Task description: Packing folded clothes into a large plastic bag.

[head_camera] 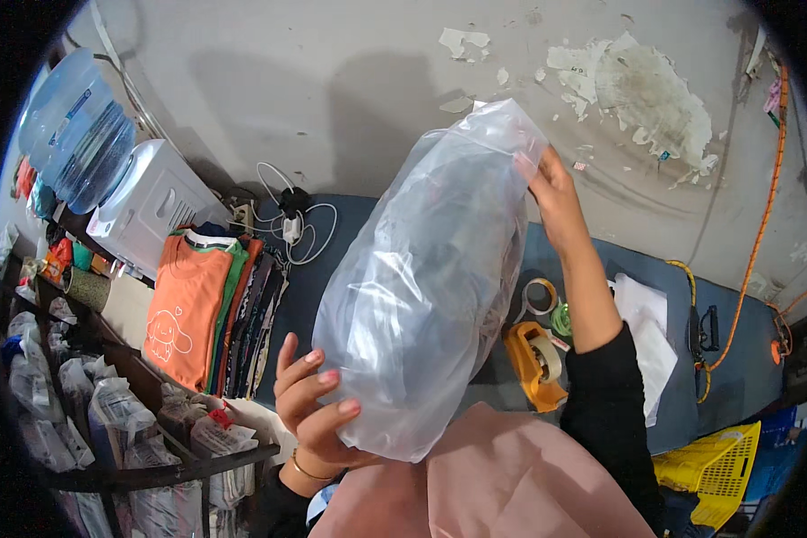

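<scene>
A large, bulging translucent plastic bag (417,289) is held up at a slant in front of me, above the table. Dark, soft-looking contents show dimly through it, but I cannot tell what they are. My right hand (551,188) grips the bag near its upper right end. My left hand (319,397) supports its lower left end, fingers spread along the side and the thumb hidden beneath. Below my right forearm lie an orange tape dispenser (528,366) with a roll of tape and a separate tape roll (539,297).
A stack of folded T-shirts (188,302), orange on top, stands left of the bag. Behind it are a water dispenser (161,202) and a white power cable (292,228). White plastic sheets (642,336) lie right. Bagged garments (118,410) fill a rack; a yellow crate (719,471) sits lower right.
</scene>
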Motion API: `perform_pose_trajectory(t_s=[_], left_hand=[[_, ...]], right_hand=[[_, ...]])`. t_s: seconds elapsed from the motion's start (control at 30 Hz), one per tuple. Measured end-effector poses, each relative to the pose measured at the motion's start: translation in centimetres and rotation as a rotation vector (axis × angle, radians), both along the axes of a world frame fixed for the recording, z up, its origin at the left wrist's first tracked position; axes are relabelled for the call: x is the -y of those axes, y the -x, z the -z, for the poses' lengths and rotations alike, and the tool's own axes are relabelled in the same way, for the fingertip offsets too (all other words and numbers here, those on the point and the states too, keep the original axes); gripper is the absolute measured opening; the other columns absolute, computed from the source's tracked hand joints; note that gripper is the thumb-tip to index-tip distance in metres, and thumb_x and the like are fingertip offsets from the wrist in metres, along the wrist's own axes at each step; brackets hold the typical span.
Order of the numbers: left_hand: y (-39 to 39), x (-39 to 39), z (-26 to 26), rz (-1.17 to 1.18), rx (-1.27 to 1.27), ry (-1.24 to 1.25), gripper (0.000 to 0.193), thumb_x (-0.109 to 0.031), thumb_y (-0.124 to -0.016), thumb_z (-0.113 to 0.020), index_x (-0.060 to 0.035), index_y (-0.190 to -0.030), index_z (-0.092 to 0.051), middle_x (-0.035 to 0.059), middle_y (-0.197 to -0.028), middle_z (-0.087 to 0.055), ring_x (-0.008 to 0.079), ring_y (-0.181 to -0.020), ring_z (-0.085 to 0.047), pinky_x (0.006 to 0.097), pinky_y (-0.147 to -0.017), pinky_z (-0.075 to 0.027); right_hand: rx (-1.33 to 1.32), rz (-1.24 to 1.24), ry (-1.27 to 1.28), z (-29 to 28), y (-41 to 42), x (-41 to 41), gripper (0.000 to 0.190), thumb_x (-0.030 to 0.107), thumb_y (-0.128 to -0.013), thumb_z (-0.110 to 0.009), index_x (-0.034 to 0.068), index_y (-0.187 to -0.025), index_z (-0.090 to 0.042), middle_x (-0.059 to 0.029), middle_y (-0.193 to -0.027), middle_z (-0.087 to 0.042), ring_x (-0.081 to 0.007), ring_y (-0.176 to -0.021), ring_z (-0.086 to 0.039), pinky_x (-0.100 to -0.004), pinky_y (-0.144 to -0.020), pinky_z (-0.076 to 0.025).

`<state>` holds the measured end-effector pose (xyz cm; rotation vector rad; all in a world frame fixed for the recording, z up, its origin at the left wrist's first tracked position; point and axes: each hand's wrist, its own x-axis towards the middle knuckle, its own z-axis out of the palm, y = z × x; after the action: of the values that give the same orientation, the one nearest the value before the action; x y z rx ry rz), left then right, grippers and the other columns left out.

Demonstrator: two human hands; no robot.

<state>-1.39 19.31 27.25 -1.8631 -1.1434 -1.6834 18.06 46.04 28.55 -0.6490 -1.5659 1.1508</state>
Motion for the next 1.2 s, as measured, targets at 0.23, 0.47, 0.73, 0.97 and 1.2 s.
perform_pose_trajectory(t_s=[0.23, 0.47, 0.73, 0.97, 1.2], left_hand=[[-0.2, 2.1, -3.7, -0.08, -0.051, 0.424, 0.026, -0.024, -0.062, -0.072, -0.0159, -0.084, -0.061, 0.0007, -0.09, -0.061, 0.024, -0.094, -0.054, 0.0443, -0.091, -0.039], [0.7, 3.6, -4.2, -0.225, -0.363, 0.445, 0.013, -0.012, -0.068, -0.067, -0.0177, -0.079, -0.069, -0.0035, -0.092, -0.065, 0.0167, -0.089, -0.054, 0.0386, -0.087, -0.043], [-0.1, 3.7, -3.2, -0.059, -0.351, 0.507, 0.016, -0.012, -0.064, -0.07, -0.0168, -0.079, -0.069, -0.0076, -0.088, -0.066, 0.0104, -0.083, -0.052, 0.0299, -0.085, -0.043], [2.1, 2.3, -1.2, 0.216, -0.174, 0.44, 0.029, -0.028, -0.067, -0.07, -0.0263, -0.096, -0.063, -0.0036, -0.101, -0.06, 0.0168, -0.097, -0.048, 0.0497, -0.102, -0.022], [7.8, -0.6, 3.2, 0.733, 0.184, 0.511, 0.048, -0.035, -0.069, -0.069, -0.0186, -0.113, -0.057, 0.0199, -0.136, -0.035, 0.043, -0.126, -0.028, 0.0559, -0.104, -0.013]], right_hand=[[0.084, -0.078, -0.244, -4.1, 3.4, -3.5, 0.038, 0.012, -0.084, -0.058, 0.008, -0.121, -0.051, -0.0046, -0.113, -0.056, -0.0108, -0.1, -0.052, -0.0254, -0.086, -0.041], [0.203, 0.174, -0.257, -2.1, 3.6, -7.9, 0.019, 0.014, -0.079, -0.064, 0.004, -0.095, -0.067, -0.0035, -0.083, -0.066, -0.0086, -0.072, -0.058, -0.0221, -0.066, -0.047], [0.272, 0.174, 0.016, -0.4, 4.7, -8.3, 0.029, 0.025, -0.073, -0.07, 0.003, -0.092, -0.068, -0.0028, -0.073, -0.066, -0.0121, -0.069, -0.06, -0.0252, -0.064, -0.047], [0.035, -0.182, 0.386, 3.3, -0.9, -4.5, 0.059, 0.036, -0.082, -0.06, 0.007, -0.13, -0.042, -0.0086, -0.126, -0.048, -0.0188, -0.112, -0.048, -0.0293, -0.091, -0.04], [-0.136, -0.105, 0.439, 15.5, -3.5, 9.6, 0.086, 0.061, -0.079, -0.05, 0.006, -0.139, -0.022, -0.0141, -0.144, -0.021, -0.029, -0.133, -0.019, -0.0398, -0.109, -0.012]])
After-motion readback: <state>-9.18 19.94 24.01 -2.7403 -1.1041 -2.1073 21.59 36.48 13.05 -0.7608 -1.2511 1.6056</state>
